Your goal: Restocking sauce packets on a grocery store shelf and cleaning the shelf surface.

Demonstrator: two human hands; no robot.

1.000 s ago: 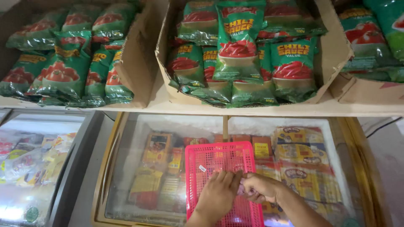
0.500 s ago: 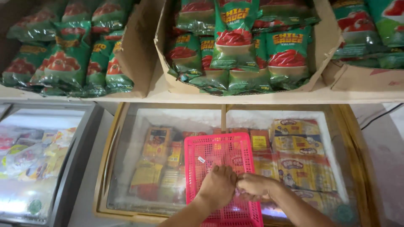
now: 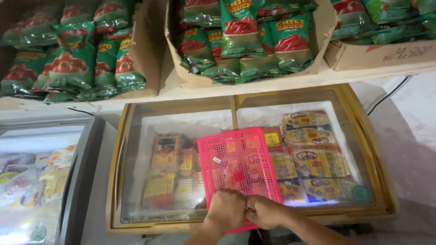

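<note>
Nearest the camera, the left hand and the right hand meet knuckle to knuckle at the near edge of a pink perforated plastic tray. Each grip is clenched, fingers curled over that near edge; whether the fingers pinch the tray itself or a smaller item between them cannot be told. The tray lies flat on the glass lid of a chest freezer with a tan frame, slightly skewed, near the lid's middle. Beneath the glass, yellow and orange food packets are stacked in rows. To the left stands a second freezer with a grey frame. Beyond, a wall shelf carries open cardboard boxes filled with green sauce pouches. A black cable runs down the white wall at right.
</note>
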